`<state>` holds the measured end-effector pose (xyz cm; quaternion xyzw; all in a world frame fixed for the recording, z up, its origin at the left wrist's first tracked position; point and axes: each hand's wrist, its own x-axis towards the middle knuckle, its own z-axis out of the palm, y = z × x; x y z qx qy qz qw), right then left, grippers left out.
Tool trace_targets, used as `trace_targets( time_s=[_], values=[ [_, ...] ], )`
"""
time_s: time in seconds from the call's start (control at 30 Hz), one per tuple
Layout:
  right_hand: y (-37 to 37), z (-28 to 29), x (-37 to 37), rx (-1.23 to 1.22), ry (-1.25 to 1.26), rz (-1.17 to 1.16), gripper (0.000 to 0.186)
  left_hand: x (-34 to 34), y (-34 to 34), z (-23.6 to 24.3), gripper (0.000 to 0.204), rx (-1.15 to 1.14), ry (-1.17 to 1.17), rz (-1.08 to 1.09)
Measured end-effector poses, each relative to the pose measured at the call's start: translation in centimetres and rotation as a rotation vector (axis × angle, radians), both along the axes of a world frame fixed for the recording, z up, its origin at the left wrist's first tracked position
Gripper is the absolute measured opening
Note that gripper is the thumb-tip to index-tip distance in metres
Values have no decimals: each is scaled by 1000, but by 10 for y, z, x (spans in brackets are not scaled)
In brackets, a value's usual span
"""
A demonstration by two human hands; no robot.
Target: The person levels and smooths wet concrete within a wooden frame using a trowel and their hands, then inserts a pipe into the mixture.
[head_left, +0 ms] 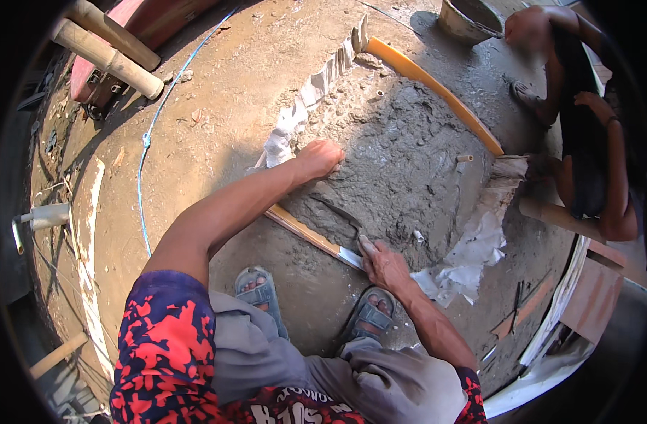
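Where wet mortar fills form: trowel in right hand.

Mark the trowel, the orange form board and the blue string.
trowel [340, 213], head view, middle of the dark blade on the wet mortar.
orange form board [436, 88], head view, mid-length of its top edge.
blue string [141, 177], head view, stretch across the dirt.
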<state>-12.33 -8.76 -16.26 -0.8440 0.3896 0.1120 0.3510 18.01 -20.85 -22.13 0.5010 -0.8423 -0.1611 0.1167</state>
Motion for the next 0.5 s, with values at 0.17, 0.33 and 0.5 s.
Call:
trace_targets(
  time_s=[0.17, 0.33, 0.5],
  values=[
    [-19, 10, 30, -7, -47, 28, 41, -5, -9, 7, 17, -3, -59, -9],
    [-9, 21, 23, -22, -40, -85, 42, -5, -6, 6, 16, -32, -24, -14],
    [-7, 13, 38, 25, -54, -34, 39, -6, -2, 5, 17, 37, -74, 1]
  ],
)
